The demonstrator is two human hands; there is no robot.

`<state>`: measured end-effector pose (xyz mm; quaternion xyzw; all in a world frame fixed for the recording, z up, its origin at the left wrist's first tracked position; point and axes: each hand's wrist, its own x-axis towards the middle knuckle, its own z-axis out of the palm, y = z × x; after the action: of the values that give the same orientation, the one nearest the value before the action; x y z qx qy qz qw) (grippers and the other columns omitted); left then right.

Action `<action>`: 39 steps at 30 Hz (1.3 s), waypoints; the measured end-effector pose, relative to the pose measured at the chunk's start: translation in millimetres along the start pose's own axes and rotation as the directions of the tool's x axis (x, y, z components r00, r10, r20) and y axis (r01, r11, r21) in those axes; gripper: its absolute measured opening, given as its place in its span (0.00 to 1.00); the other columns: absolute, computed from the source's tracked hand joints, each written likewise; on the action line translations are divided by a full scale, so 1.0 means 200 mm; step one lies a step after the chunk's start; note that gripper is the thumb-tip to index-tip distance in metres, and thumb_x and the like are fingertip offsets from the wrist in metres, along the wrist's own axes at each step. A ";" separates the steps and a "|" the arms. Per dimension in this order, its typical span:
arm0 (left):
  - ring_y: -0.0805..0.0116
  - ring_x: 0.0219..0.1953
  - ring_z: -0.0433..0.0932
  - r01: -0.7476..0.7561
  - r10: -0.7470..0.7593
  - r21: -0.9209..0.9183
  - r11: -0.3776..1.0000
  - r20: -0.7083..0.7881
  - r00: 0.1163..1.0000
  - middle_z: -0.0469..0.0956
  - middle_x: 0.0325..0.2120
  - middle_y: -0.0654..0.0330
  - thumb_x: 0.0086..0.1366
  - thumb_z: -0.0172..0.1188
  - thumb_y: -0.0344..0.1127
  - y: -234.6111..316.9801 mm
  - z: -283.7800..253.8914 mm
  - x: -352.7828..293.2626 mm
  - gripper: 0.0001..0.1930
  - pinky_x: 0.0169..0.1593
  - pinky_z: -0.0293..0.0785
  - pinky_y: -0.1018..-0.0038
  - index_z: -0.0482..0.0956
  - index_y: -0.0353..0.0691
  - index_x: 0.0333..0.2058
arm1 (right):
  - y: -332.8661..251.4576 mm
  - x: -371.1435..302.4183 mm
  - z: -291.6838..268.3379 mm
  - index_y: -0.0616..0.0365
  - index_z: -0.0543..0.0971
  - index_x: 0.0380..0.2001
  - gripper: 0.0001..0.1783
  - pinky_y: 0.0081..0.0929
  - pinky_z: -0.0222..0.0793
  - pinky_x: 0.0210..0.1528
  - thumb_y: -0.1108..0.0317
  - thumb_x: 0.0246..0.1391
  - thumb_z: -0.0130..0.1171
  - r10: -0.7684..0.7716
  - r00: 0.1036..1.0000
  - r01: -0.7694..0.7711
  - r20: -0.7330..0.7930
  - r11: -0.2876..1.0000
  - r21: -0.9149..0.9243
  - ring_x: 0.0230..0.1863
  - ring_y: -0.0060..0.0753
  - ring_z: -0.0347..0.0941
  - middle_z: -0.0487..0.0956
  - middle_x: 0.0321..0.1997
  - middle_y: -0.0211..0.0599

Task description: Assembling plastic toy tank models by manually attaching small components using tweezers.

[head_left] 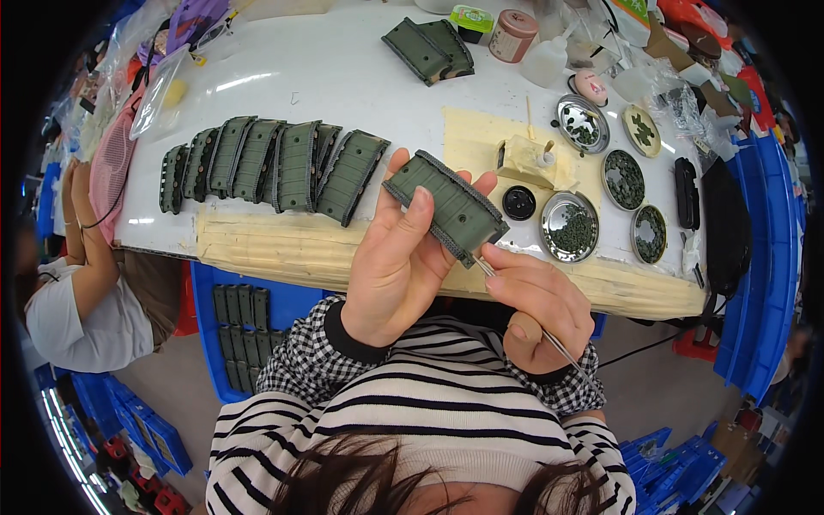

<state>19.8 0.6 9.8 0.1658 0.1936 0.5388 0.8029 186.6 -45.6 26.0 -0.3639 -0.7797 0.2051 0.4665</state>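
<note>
My left hand (388, 257) is closed around a dark green, ribbed plastic piece (448, 206), holding it tilted above the table's near edge. The thumb presses its upper face, where a small round hole shows. My right hand (542, 305) grips metal tweezers (560, 345). Their tips reach the lower right corner of the piece; whether they pinch something there, I cannot tell. To the left stands a row of several similar green pieces (296, 167), leaning on one another. Two more green pieces (427, 50) lie at the back of the table.
Round metal dishes (570, 227) with small dark green parts stand at the right, beside a black round cap (518, 202) and a tape-covered block (534, 161). A blue crate (206, 296) below the table holds more green pieces. Another person (94, 300) sits at the left.
</note>
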 end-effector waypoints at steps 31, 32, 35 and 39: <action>0.58 0.55 0.72 0.250 -0.297 -0.291 0.923 -0.128 0.946 0.67 0.52 0.53 0.64 0.55 0.57 0.05 0.04 0.04 0.35 0.60 0.75 0.71 0.61 0.32 0.56 | -0.02 -0.03 0.06 0.61 0.73 0.50 0.19 0.31 0.73 0.47 0.65 0.59 0.60 0.190 0.953 -0.161 -0.235 0.977 0.137 0.43 0.42 0.79 0.82 0.41 0.48; 0.58 0.55 0.72 0.250 -0.296 -0.286 0.925 -0.130 0.946 0.67 0.51 0.53 0.64 0.56 0.57 0.05 0.04 0.04 0.35 0.60 0.75 0.71 0.61 0.32 0.56 | -0.02 -0.02 0.05 0.61 0.74 0.50 0.20 0.31 0.74 0.47 0.66 0.56 0.63 0.194 0.956 -0.173 -0.222 0.979 0.110 0.44 0.43 0.79 0.82 0.41 0.46; 0.58 0.56 0.72 0.242 -0.284 -0.254 0.937 -0.145 0.948 0.68 0.50 0.53 0.63 0.56 0.58 0.05 0.04 0.04 0.35 0.59 0.75 0.72 0.62 0.31 0.55 | -0.02 0.02 0.01 0.61 0.76 0.48 0.24 0.32 0.75 0.47 0.70 0.47 0.69 0.109 0.984 -0.118 -0.142 0.991 -0.056 0.46 0.44 0.79 0.82 0.41 0.43; 0.59 0.55 0.73 0.210 -0.241 -0.170 0.963 -0.193 0.951 0.71 0.47 0.52 0.64 0.53 0.60 0.05 0.07 0.03 0.32 0.54 0.78 0.74 0.67 0.35 0.50 | -0.05 0.13 -0.07 0.61 0.81 0.41 0.20 0.32 0.78 0.45 0.70 0.40 0.71 -0.111 0.994 0.098 -0.023 0.944 -0.316 0.45 0.43 0.79 0.82 0.39 0.39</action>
<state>19.6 9.2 25.5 0.0244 0.2557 0.4707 0.8441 187.5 -32.3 54.4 -0.3957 -0.8110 0.0461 0.4284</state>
